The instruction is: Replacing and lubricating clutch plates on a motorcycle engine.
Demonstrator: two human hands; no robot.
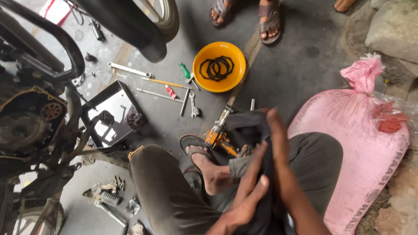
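The stripped motorcycle [35, 117] is filling the left edge of the concrete floor [287, 74], engine case open and gears showing. Over by the right edge a big pink woven sack [361, 152] is slumping against the rocks, tied at the neck. Another person's sandalled feet [246, 15] are standing at the top edge.

Down at the bottom edge the person is sitting with knees up, and both hands are working a dark cloth [257, 130] draped over the lap. It is looking soft, limp and light, the sort of thing that bunches wherever it is pinched, so a fistful of gathered fabric seems the surest hold; it may well be greasy, though that is hard to tell.

The left hand [248, 196] is curling its fingers into the lower folds, partly closed on the fabric. The right hand [278, 143] is lying long and nearly flat along the cloth, fingers extended and pressing it.

Just beyond the bare foot an orange power drill [217, 137] is lying on the floor. Further up, a yellow bowl [209, 82] is holding black rings [216, 67], with spanners [193, 106] and screwdrivers [167, 82] scattered beside it.
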